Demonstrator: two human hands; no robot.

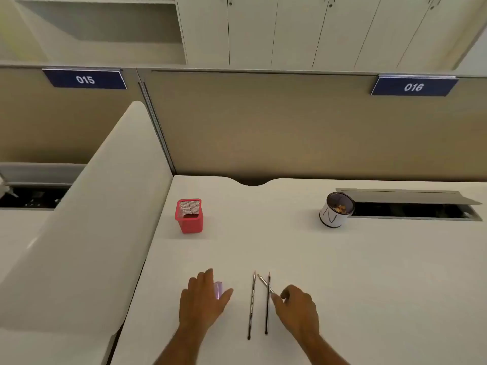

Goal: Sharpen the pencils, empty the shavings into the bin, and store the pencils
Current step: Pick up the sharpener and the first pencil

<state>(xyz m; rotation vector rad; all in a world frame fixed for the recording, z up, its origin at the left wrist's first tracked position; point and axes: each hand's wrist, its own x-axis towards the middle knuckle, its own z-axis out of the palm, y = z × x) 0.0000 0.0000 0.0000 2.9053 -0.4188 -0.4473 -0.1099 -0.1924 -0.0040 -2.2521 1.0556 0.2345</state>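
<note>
Right hand [296,308] pinching a third pencil [264,283] lifted at a slant across two pencils [259,305] lying flat just left of that grip; left hand [203,299] curled over a small lilac sharpener [218,289], beyond them again. Best brought tip-first to the sharpener, held steady. Further off, red mesh holder [189,216] left, white bin [336,210] with shavings right.

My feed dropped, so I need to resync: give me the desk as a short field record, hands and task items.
left hand: on the purple sharpener
right hand: pinching one pencil, tip raised
pencils on desk: two, lying side by side
red mesh holder: far left, upright
white shavings bin: far right, shavings inside
</note>
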